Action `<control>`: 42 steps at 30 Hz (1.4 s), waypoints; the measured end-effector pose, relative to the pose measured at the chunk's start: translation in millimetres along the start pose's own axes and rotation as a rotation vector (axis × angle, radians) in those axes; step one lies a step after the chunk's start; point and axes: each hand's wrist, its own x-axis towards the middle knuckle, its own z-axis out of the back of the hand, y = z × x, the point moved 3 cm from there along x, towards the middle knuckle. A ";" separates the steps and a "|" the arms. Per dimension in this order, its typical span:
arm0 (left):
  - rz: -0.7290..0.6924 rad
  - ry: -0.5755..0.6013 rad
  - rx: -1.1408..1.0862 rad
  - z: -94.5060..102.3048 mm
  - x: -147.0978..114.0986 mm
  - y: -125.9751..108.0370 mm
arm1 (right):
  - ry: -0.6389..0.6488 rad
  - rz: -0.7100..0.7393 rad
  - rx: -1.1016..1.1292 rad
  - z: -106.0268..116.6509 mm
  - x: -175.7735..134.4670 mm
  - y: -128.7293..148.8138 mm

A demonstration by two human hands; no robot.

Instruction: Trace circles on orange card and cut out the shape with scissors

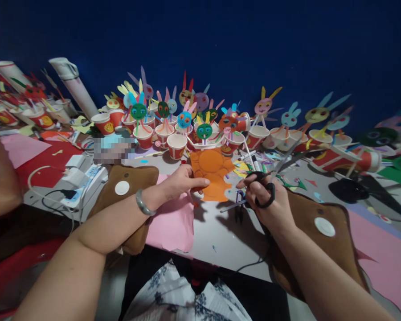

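Observation:
My left hand [183, 183] pinches an orange sheet of paper [211, 167] by its left edge, thumb on top. Round outlines are drawn on the sheet, and its edge is cut unevenly. To the right of the paper, my right hand [269, 200] has its fingers through the black handles of a pair of scissors [266, 194]. The blades point up and to the right, away from the orange paper. Under my left wrist lies a sheet of pink paper [173, 223].
Paper cups [177, 146] with colourful rabbit-faced paper figures line the back. Two brown cushioned pads [321, 249] lie by my forearms. A white power strip [87, 187] with plugs and cords sits left, near another person's arm [2, 178]. Pens and paper scraps [290, 180] litter the right.

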 end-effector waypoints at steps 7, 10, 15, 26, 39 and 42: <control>-0.088 -0.127 -0.027 -2.9 -4.5 -6.7 | 0.228 -0.019 0.016 -9.3 -5.3 1.1; -0.105 -0.141 -0.097 -4.5 -4.0 -5.7 | 0.220 -0.051 0.055 -9.6 -4.4 2.4; -0.076 -0.177 -0.145 -3.9 -2.1 -2.7 | 0.187 -0.182 0.281 -3.7 -1.7 5.7; -0.035 -0.170 -0.100 -1.4 -2.1 0.0 | -0.012 0.050 -0.114 -7.0 -17.6 8.7; 0.055 0.009 -0.146 -9.2 -6.1 11.0 | -0.034 -0.105 0.086 -10.9 -14.9 -6.5; 0.040 0.037 -0.079 -6.4 -6.6 10.0 | -0.048 -0.106 0.105 -8.7 -13.8 -11.2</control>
